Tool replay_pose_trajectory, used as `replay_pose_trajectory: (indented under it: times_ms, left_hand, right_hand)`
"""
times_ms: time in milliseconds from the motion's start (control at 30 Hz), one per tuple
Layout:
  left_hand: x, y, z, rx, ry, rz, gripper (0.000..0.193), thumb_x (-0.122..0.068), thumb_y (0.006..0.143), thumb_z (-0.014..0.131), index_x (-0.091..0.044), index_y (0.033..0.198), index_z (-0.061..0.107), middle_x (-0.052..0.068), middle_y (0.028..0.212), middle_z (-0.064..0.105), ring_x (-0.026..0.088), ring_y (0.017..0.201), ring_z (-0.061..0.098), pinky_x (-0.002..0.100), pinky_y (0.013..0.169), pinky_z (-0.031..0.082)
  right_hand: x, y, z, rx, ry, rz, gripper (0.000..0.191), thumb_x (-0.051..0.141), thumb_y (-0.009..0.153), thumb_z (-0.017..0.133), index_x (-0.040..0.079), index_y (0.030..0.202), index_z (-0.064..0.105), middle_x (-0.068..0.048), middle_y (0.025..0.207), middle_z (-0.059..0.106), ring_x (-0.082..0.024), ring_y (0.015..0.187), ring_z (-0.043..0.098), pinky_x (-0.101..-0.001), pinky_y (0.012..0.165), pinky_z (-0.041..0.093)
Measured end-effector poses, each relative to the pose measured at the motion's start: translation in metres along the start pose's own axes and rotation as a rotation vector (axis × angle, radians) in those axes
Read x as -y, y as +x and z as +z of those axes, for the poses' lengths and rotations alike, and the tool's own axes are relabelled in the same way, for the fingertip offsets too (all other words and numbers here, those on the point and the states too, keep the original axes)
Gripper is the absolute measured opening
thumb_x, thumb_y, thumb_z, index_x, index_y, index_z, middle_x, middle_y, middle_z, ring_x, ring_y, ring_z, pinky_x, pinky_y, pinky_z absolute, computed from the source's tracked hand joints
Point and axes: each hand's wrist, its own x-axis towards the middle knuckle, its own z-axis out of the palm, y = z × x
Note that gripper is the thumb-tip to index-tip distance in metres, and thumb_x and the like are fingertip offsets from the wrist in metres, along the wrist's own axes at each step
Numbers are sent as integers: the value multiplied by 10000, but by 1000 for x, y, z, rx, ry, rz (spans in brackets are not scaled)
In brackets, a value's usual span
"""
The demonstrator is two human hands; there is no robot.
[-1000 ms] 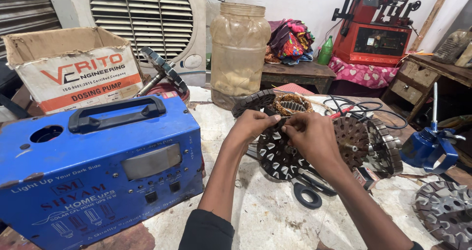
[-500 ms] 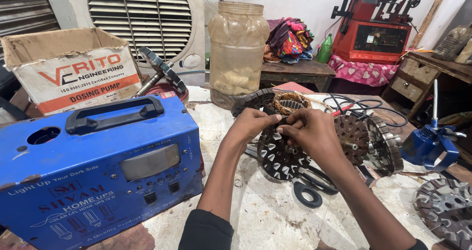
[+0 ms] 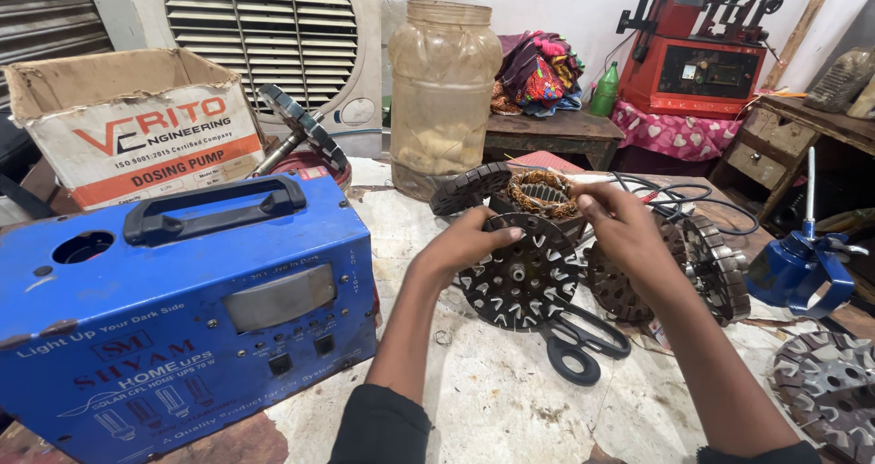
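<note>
A black round stator core [image 3: 519,286] with toothed slots stands tilted on the worktable [image 3: 492,400]. My left hand [image 3: 460,245] grips its upper left rim, thumb lying across the top. My right hand [image 3: 624,232] hovers at the upper right rim with its fingertips pinched together; whatever is between them is too small to see. Just behind the hands sits a copper-wound stator [image 3: 542,190]. Black-handled scissors [image 3: 579,341] lie on the table right below the core.
A blue metal power-supply box [image 3: 182,327] with a black handle fills the left. Behind are a cardboard box [image 3: 137,122], a large plastic jar [image 3: 444,90] and a red machine [image 3: 702,58]. More stator cores [image 3: 711,263] and a blue clamp tool [image 3: 802,273] lie right.
My hands, close together over the core's top before, have drawn apart. The left has slid to the left rim, the right has lifted to the right, and more of the core's face shows.
</note>
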Motion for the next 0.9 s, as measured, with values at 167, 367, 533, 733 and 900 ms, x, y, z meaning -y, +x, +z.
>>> replay_pose_trajectory:
  times_ms: [167,367,533,733,900]
  left_hand:
    - [9,-4,-12,42,-78,96,509,-290,812,820,-37,1232,681,59,1071,729,119,966,654,292,844,512]
    - [11,-3,-10,48,-185,41,438,-277,828,804,-32,1184,730,46,983,746,118,905,650,299,800,509]
    - [12,-1,-9,42,-180,65,429,-267,820,813,-42,1177,734,39,981,746,115,911,648,297,807,508]
    - [11,-2,-10,24,-139,-8,477,-378,865,752,-56,1216,726,62,1102,723,139,1027,610,350,900,459]
    - [11,-4,-15,2,-228,-94,561,-550,930,588,-87,1227,696,101,1195,752,186,1152,655,421,1056,423]
  right_hand:
    - [-20,6,10,183,186,48,386,303,1056,478,48,1219,716,-90,1157,754,-164,1109,663,-320,1003,482]
    - [-5,-10,29,250,265,210,452,391,1034,489,71,1295,675,-61,1175,718,-165,1143,603,-328,1019,437]
    - [2,-16,42,161,330,300,429,393,1027,511,95,1311,631,-5,1178,661,-125,1131,590,-314,993,426]
    - [5,-14,32,280,578,421,411,350,1040,486,59,1256,680,-59,1029,734,-142,900,668,-325,793,541]
    - [9,-15,29,293,616,438,379,322,1049,488,66,1252,680,-48,1069,736,-128,923,685,-316,804,574]
